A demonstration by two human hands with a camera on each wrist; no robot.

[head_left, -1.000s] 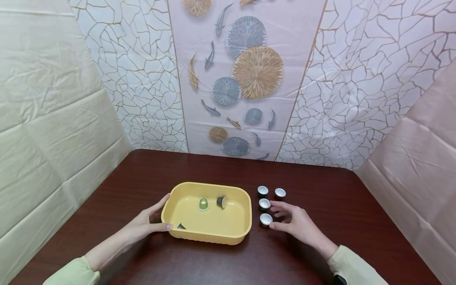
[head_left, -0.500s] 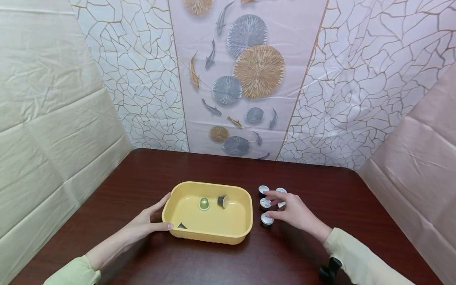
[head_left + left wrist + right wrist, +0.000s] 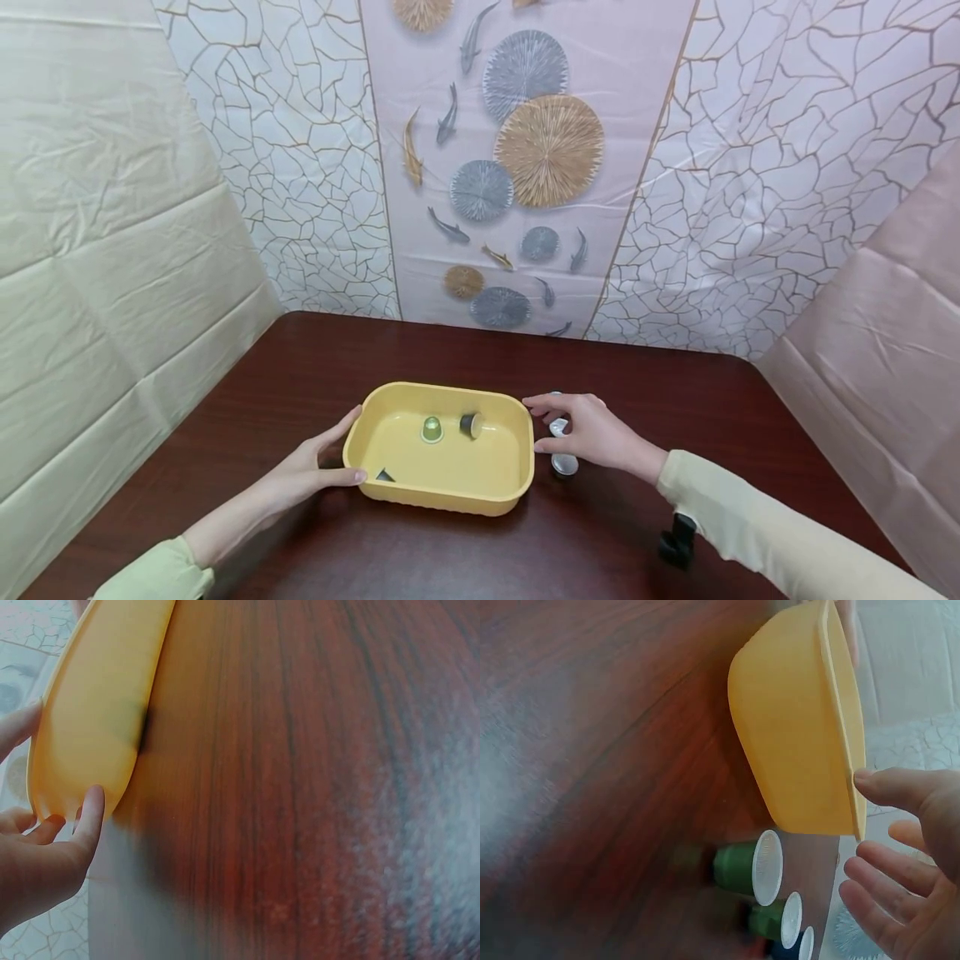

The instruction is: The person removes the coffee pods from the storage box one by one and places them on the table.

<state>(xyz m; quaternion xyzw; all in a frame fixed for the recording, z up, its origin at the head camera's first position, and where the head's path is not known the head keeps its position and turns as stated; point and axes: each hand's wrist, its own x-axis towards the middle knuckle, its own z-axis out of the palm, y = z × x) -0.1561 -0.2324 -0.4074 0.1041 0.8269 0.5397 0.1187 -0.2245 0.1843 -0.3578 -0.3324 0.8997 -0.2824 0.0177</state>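
Observation:
A yellow plastic basin [image 3: 442, 500] stands on the table. My left hand [image 3: 318, 468] holds its left end, thumb at the front corner and index finger along the back one; the left wrist view shows other fingers bent against the wall. At the opposite end, my right hand [image 3: 592, 429] reaches the right rim with thumb and fingers spread and nearly straight; in the right wrist view the thumb tip [image 3: 866, 778] meets the rim. Inside lie a green coffee capsule [image 3: 431, 430], a dark capsule [image 3: 471, 425] on its side, and another dark capsule [image 3: 385, 476] partly hidden by the front wall.
Beside the basin's right end, coffee capsules stand lid up: a front one [image 3: 565, 466], a middle one [image 3: 558, 427], and others mostly hidden by my right hand. Two show green sides [image 3: 735, 868] in the right wrist view. Patterned cloth [image 3: 300, 167] hangs behind the brown table [image 3: 450, 567].
My right hand has moved left, from beside and over the capsules to the basin's right rim. The left hand keeps its place; the capsules in the basin have not moved.

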